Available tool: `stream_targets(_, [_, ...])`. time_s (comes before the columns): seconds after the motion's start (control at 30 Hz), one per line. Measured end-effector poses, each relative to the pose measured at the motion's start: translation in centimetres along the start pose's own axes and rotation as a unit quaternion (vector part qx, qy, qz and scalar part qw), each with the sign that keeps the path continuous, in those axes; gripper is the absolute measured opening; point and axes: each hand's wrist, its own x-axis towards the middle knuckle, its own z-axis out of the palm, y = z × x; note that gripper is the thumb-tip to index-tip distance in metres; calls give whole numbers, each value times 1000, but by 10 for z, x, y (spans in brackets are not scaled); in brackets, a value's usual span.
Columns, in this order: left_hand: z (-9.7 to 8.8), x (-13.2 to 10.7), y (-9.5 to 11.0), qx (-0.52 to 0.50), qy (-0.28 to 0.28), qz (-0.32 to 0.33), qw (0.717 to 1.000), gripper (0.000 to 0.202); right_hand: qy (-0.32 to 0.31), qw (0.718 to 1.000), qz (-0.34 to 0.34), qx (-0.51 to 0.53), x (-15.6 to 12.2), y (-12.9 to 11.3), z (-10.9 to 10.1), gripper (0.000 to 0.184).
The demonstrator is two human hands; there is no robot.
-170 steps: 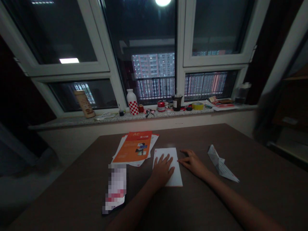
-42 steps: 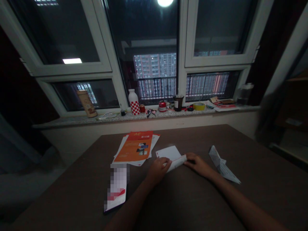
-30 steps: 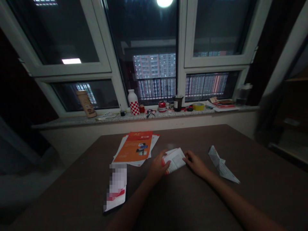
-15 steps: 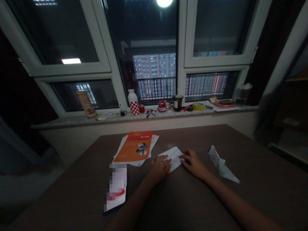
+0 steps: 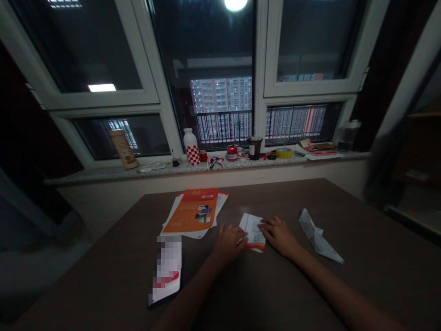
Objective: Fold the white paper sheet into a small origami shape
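A small folded sheet of printed paper [image 5: 254,227] lies on the table between my hands, white with grey pictures and a red band along its near edge. My left hand [image 5: 230,241] is closed at its left edge, with the fingers curled and the fingertips partly hidden. Over the right edge of the sheet, my right hand [image 5: 278,233] lies palm down with fingers stretched out, its fingertips touching the paper. Further right is a folded paper shape [image 5: 319,239] with pointed ends, apart from both hands.
Orange-covered printed sheets [image 5: 189,214] lie in a stack at the back left of the brown table [image 5: 268,289]. Nearer, a phone [image 5: 167,271] with a blurred screen lies left of my left forearm. Bottles, a cup and yellow tape [image 5: 284,153] line the windowsill [image 5: 155,171].
The folded sheet has turned, now showing grey pictures and a red band along its near edge. My left hand has shifted slightly and its fingers are more curled; the right hand has barely moved.
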Motion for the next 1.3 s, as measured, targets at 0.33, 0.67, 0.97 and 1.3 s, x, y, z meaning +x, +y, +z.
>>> stream_targets(0.33, [5, 0, -11, -32, -31, -57, 997, 36, -38, 999, -14, 19, 0, 6, 1, 41])
stream_targets(0.67, [4, 3, -17, -63, -27, -69, 995, 30, -59, 998, -32, -6, -1, 4, 5, 52])
stream_targets(0.97, [3, 3, -27, -57, -39, -48, 996, 26, -64, 997, -33, 3, 3, 0, 6, 40])
stream_targets(1.3, [7, 1, -28, -31, -20, -56, 998, 44, -70, 996, -53, 10, 5, -5, 10, 43])
